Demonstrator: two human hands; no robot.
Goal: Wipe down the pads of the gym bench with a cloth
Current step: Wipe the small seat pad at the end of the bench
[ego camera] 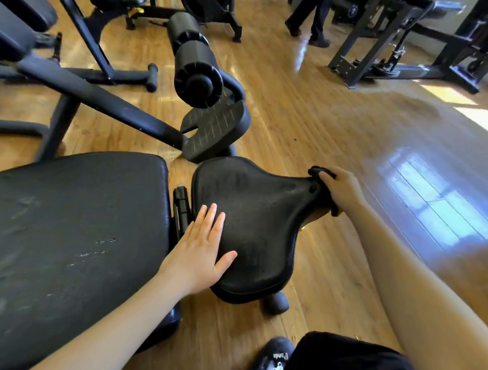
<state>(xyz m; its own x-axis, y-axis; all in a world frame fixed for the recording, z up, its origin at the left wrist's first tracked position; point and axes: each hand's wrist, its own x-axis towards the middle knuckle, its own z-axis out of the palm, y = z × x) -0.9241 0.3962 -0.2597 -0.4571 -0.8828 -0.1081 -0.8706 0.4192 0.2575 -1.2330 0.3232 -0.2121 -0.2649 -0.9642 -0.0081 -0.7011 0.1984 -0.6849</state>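
Right hand (340, 190) is seen closed around a dark cloth (322, 176), which is pressed over the narrow end of the seat pad (252, 222). Left hand (202, 250) is laid flat, fingers spread, on the wide end of that pad, apparently to steady it. Just beside it, across a hinge gap, the long back pad (65, 232) is marked with dull smears and scuffs, so it is judged still unwiped. Roughly half the job, or more, appears to be left.
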